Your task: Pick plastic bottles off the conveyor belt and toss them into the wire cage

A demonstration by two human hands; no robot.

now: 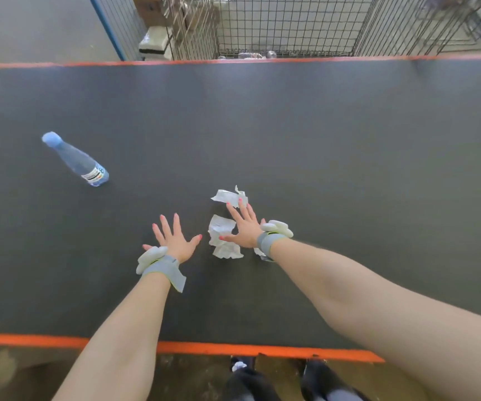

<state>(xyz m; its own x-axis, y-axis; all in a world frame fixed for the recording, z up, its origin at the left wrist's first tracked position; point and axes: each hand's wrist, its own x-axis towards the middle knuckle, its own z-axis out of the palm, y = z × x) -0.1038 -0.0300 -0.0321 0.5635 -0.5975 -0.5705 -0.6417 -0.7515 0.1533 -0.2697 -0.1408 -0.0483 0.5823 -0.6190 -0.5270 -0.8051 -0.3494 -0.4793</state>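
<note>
A clear blue plastic bottle (75, 159) with a blue cap lies on its side at the left of the dark conveyor belt (320, 134). My left hand (174, 240) hovers over the belt's near middle, fingers spread and holding nothing, well to the right of the bottle. My right hand (242, 225) is also spread flat, above crumpled white paper. The wire cage (285, 27) stands beyond the belt's far edge, with a few clear bottles (255, 55) on its floor.
Two crumpled white paper scraps lie mid-belt: one (229, 195) by my right fingertips, a larger one (223, 237) between my hands. Orange strips (233, 348) edge the belt near and far. A blue post (107, 27) and a white block (154, 41) stand left of the cage.
</note>
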